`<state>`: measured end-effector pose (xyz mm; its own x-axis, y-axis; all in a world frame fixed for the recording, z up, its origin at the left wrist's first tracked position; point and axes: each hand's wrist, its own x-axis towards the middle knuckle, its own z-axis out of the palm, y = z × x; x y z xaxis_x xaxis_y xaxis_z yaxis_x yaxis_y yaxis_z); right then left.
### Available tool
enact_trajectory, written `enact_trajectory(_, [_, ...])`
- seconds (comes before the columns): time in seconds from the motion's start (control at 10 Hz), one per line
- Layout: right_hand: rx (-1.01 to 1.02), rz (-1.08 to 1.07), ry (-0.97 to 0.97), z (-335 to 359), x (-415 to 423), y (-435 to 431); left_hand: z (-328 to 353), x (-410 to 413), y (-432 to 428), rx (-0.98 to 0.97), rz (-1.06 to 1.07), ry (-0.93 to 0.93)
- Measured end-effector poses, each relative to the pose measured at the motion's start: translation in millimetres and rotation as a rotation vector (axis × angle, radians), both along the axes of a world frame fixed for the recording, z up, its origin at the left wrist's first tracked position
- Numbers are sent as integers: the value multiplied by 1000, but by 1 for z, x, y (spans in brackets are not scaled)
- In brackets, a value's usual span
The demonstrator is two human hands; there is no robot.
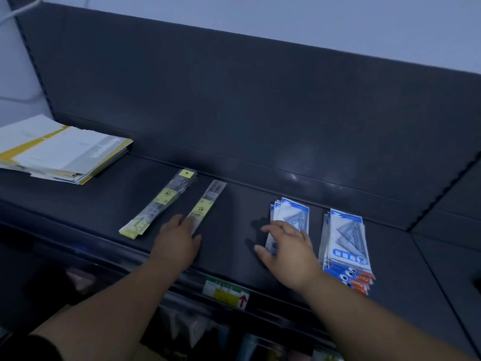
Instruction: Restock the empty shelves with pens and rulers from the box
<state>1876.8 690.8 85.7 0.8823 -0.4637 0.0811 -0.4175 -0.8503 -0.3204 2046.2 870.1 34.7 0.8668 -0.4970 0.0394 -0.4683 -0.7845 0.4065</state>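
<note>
- While the dark metal shelf is being stocked, the left hand is laid with fingers extended on the near end of a long, clear-sleeved ruler pack with a yellow label; no curl round it is seen.
- That pack's long axis runs from the hand away and rightward, toward the shelf's back panel, roughly parallel to a thicker stack of yellow-tagged ruler packs just beside it on the left.
- The right hand is spread open over the near part of a stack of blue-and-white set-square packets; nothing is gripped.
- A fuller stack of the same packets is seen just to the right, apart.
- The single ruler pack is judged to be the left hand's work: it could be slid sideways toward the ruler stack.
- No pens or box are shown.
</note>
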Motion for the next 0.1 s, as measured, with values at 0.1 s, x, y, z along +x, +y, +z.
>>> enact_trajectory(0.1, [-47, -55, 3, 6, -15, -4, 16, -25, -8, 61, -46, -34])
